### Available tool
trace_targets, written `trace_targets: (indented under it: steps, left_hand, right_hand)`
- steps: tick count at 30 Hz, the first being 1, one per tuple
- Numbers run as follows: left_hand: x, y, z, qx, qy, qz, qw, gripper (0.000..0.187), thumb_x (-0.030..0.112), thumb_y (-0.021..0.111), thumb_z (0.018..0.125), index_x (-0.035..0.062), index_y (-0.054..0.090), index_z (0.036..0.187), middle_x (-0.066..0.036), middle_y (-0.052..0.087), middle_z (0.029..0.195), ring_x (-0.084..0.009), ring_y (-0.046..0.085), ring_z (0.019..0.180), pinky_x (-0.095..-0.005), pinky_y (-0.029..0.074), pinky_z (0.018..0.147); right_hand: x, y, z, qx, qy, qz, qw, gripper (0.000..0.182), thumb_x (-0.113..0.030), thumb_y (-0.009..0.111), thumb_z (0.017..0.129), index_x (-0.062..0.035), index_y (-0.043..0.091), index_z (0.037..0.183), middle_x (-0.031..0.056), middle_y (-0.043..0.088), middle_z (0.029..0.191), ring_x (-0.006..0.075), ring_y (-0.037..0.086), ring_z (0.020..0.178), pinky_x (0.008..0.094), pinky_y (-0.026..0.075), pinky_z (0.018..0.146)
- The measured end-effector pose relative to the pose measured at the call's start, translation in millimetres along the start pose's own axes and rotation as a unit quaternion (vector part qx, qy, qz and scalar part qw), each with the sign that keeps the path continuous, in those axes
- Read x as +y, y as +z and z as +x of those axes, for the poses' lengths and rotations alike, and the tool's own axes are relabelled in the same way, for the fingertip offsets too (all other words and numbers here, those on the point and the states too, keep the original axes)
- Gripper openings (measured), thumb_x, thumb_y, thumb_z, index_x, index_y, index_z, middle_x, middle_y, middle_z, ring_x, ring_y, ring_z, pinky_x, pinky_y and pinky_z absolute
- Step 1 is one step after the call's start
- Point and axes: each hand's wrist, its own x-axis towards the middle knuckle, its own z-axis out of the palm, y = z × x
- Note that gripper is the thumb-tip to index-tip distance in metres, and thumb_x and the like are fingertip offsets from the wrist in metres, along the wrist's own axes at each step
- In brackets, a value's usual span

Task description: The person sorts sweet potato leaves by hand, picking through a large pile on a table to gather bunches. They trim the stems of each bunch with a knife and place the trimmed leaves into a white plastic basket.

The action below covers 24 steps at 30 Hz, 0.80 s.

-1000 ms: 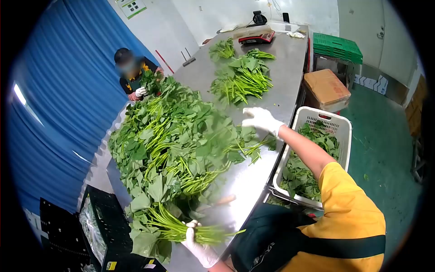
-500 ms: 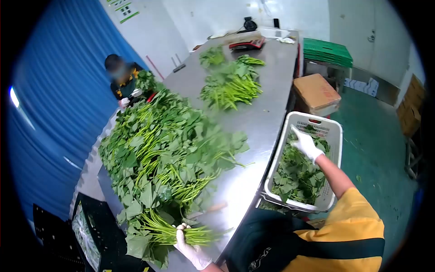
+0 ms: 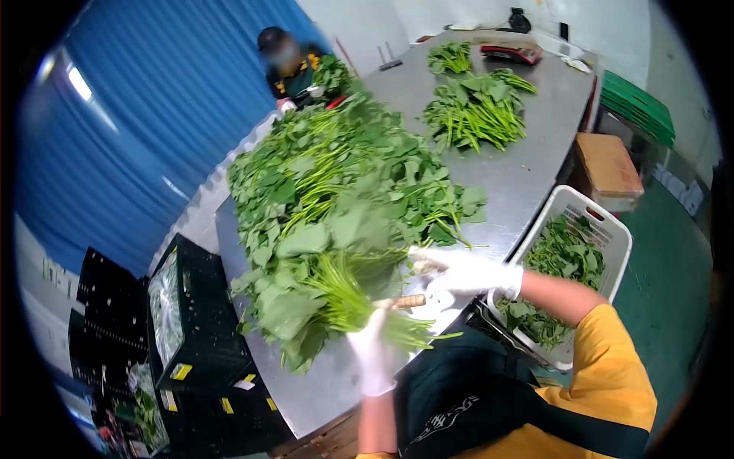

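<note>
My left hand [image 3: 372, 348], in a white glove, is closed around the stems of a bunch of leafy greens [image 3: 336, 294]. The bunch lies tilted above the table's near edge, its leaves to the left and its cut stems to the right. My right hand [image 3: 462, 273], also gloved, reaches left over the table beside the bunch, fingers stretched out and slightly blurred. Just below those fingers is a wooden handle [image 3: 410, 301], apparently a knife's; its blade is hidden. A large heap of leafy greens [image 3: 306, 172] covers the table beyond both hands.
On the metal table [image 3: 527, 172] lie sorted bunches [image 3: 478, 115] and a red scale [image 3: 511, 53]. To the right stands a white basket [image 3: 618, 252] of leaves, behind it a cardboard box [image 3: 609, 166]. Black crates [image 3: 202, 329] stand left. A co-worker [image 3: 294, 69] handles greens across the table.
My right hand has moved from over the white basket to the table, near the wooden handle. My left hand has lifted the bunch. The view has swung left.
</note>
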Motion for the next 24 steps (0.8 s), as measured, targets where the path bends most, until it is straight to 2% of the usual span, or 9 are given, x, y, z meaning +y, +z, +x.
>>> trace_targets:
  steps: [2, 3, 4, 10, 13, 17, 18, 21, 24]
  left_hand:
    - [-13.3, -0.9, 1.4, 0.002, 0.005, -0.006, 1.000, 0.030, -0.006, 0.065, 0.079, -0.0033, 0.056, 0.109, -0.011, 0.066, 0.091, -0.0187, 0.064, 0.084, -0.0308, 0.051, 0.078]
    - [-16.5, -3.0, 3.7, 0.004, 0.020, 0.000, 1.000, 0.030, -0.006, 0.065, 0.079, -0.0034, 0.057, 0.108, -0.011, 0.066, 0.091, -0.0187, 0.064, 0.084, -0.0306, 0.051, 0.078]
    - [-22.6, -9.0, 5.2, -0.010, 0.009, 0.014, 1.000, 0.025, -0.004, 0.066, 0.080, -0.0034, 0.061, 0.104, -0.010, 0.066, 0.090, -0.0176, 0.064, 0.085, -0.0295, 0.050, 0.079]
    - [-12.0, -19.8, 5.0, -0.005, -0.013, 0.218, 0.976, 0.020, 0.001, 0.069, 0.082, -0.0041, 0.063, 0.101, -0.009, 0.066, 0.092, -0.0162, 0.063, 0.084, -0.0280, 0.050, 0.076]
    - [-24.1, -33.2, 14.8, -0.012, -0.071, 0.099, 0.993, 0.026, 0.002, 0.069, 0.083, -0.0043, 0.060, 0.106, -0.010, 0.065, 0.096, -0.0160, 0.062, 0.085, -0.0286, 0.050, 0.077]
    - [4.2, -43.7, 3.8, -0.085, -0.102, 0.125, 0.983, 0.031, 0.010, 0.068, 0.085, -0.0021, 0.057, 0.111, -0.012, 0.061, 0.106, -0.0179, 0.061, 0.092, -0.0298, 0.050, 0.079]
    - [8.9, -50.4, -2.9, -0.121, 0.045, 0.313, 0.941, 0.034, 0.010, 0.068, 0.082, -0.0020, 0.056, 0.111, -0.014, 0.061, 0.103, -0.0234, 0.061, 0.095, -0.0330, 0.050, 0.080]
    - [32.1, -54.5, -11.1, -0.107, 0.416, 0.621, 0.656, 0.042, 0.012, 0.069, 0.074, 0.0021, 0.056, 0.113, -0.018, 0.060, 0.109, -0.0348, 0.060, 0.096, -0.0426, 0.048, 0.084]
    - [61.2, -34.1, -14.6, -0.221, 0.473, 0.692, 0.499, 0.046, 0.022, 0.065, 0.077, 0.0073, 0.056, 0.119, -0.017, 0.054, 0.126, -0.0347, 0.052, 0.116, -0.0436, 0.040, 0.097]
  right_hand:
    - [-18.2, 48.3, 14.3, -0.176, 0.143, 0.293, 0.929, 0.090, -0.019, 0.068, 0.085, -0.0088, 0.009, 0.152, 0.0137, 0.040, 0.146, 0.0203, 0.052, 0.117, 0.0309, 0.044, 0.098]
    - [-12.3, 80.5, 19.0, -0.082, -0.049, 0.129, 0.987, 0.077, -0.012, 0.068, 0.085, -0.0041, 0.024, 0.147, 0.0128, 0.049, 0.138, 0.0144, 0.057, 0.100, 0.0262, 0.048, 0.087]
    - [9.7, 108.9, 13.8, -0.151, 0.122, 0.311, 0.930, 0.059, -0.009, 0.070, 0.083, -0.0004, 0.042, 0.134, 0.0105, 0.061, 0.119, 0.0105, 0.058, 0.091, 0.0226, 0.049, 0.078]
    - [-23.4, 104.3, 18.1, -0.197, 0.194, 0.382, 0.882, 0.030, -0.010, 0.074, 0.078, -0.0007, 0.060, 0.104, 0.0077, 0.066, 0.081, 0.0156, 0.064, 0.067, 0.0274, 0.052, 0.061]
    - [-21.1, 109.8, 18.7, -0.145, 0.187, 0.423, 0.875, 0.020, -0.006, 0.073, 0.077, 0.0001, 0.063, 0.093, 0.0079, 0.065, 0.074, 0.0155, 0.062, 0.059, 0.0256, 0.050, 0.056]
    - [-22.2, 96.7, 19.6, -0.089, 0.253, 0.461, 0.846, 0.040, -0.008, 0.066, 0.081, -0.0061, 0.054, 0.119, 0.0026, 0.060, 0.070, 0.0086, 0.055, 0.050, 0.0206, 0.042, 0.040]
    - [-11.5, 96.4, 21.8, -0.069, 0.253, 0.506, 0.822, 0.014, -0.003, 0.069, 0.077, 0.0010, 0.063, 0.090, 0.0055, 0.059, 0.065, 0.0105, 0.055, 0.050, 0.0225, 0.042, 0.043]
    - [-25.1, 76.8, 20.9, -0.090, 0.256, 0.498, 0.824, 0.014, -0.002, 0.069, 0.078, 0.0013, 0.064, 0.091, 0.0057, 0.059, 0.067, 0.0099, 0.054, 0.050, 0.0232, 0.042, 0.042]
    - [-20.0, 103.6, 8.1, -0.153, 0.240, 0.482, 0.828, 0.018, -0.005, 0.070, 0.079, 0.0023, 0.064, 0.094, 0.0058, 0.059, 0.066, 0.0107, 0.056, 0.053, 0.0236, 0.046, 0.046]
